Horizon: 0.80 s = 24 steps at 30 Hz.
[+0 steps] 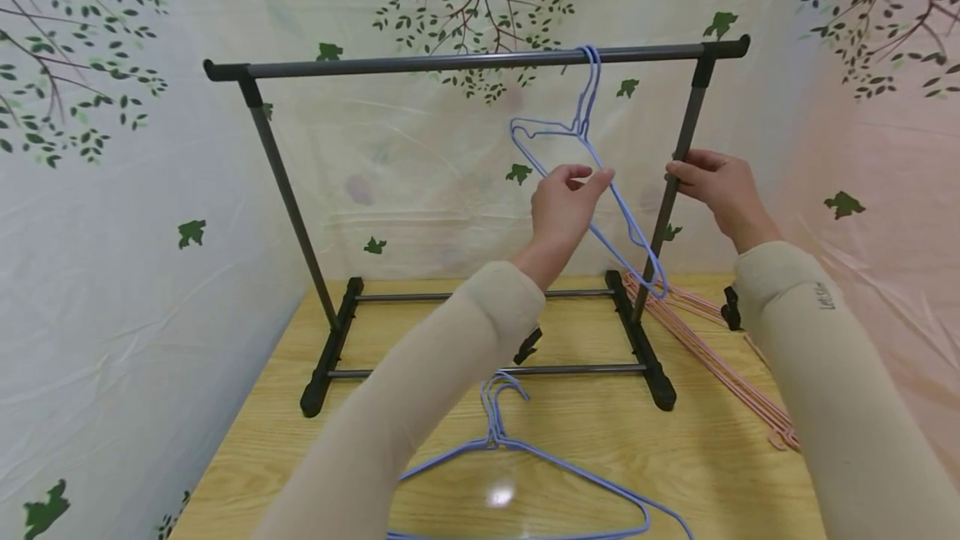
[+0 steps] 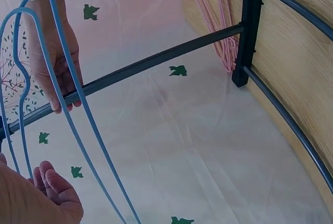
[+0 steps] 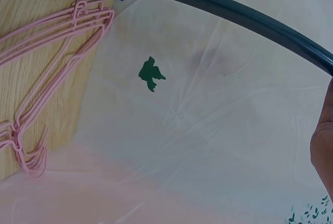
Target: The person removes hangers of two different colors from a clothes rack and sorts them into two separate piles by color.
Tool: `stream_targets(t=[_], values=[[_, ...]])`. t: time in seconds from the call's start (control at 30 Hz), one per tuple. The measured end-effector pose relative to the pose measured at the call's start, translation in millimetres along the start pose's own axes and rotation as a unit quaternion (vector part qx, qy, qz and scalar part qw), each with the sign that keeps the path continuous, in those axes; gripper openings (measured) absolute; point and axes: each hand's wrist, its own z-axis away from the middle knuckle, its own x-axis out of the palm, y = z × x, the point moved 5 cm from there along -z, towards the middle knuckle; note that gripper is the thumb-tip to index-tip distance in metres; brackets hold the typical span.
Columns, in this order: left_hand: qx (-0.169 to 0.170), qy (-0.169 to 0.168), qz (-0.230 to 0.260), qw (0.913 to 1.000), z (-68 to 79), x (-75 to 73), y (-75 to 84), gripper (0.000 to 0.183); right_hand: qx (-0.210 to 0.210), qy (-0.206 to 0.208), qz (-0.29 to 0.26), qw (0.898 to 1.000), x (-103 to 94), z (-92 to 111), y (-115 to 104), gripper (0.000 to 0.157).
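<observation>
Two blue wire hangers [image 1: 581,127] hang by their hooks from the rail [image 1: 420,63] of a dark garment rack. My left hand [image 1: 566,207] is at their slanting wires, fingers loosely bent and thumb held apart; part of the wire is hidden behind it. In the left wrist view the blue hangers [image 2: 93,117] run past the loosely bent fingers [image 2: 56,182]. To the right, my right hand [image 1: 716,186] grips the rack's right post [image 1: 687,127] between thumb and fingers. The right wrist view shows only an edge of that hand [image 3: 323,146].
More blue hangers [image 1: 491,442] lie stacked on the wooden table [image 1: 247,457] in front of the rack. Several pink hangers [image 1: 720,365] lie by its right foot [image 1: 660,386]. A leaf-patterned cloth [image 1: 435,207] hangs behind and on both sides.
</observation>
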Motion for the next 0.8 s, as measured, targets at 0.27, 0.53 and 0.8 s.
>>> stream_targets(t=[0.27,0.53,0.8], values=[[-0.008,0.02,-0.006,0.9998,-1.4,3.6,2.5,0.032,0.007,-0.006,-0.024,1.0,-1.4,0.7,0.8,0.058],[0.003,0.029,-0.01,0.9995,-6.4,2.8,2.3,0.03,0.016,-0.004,0.002,1.0,-1.5,-0.7,2.8,0.059],[-0.006,0.025,-0.005,0.9997,-2.9,5.7,6.9,0.02,0.011,0.002,-0.006,1.0,-1.8,-2.6,5.6,0.058]])
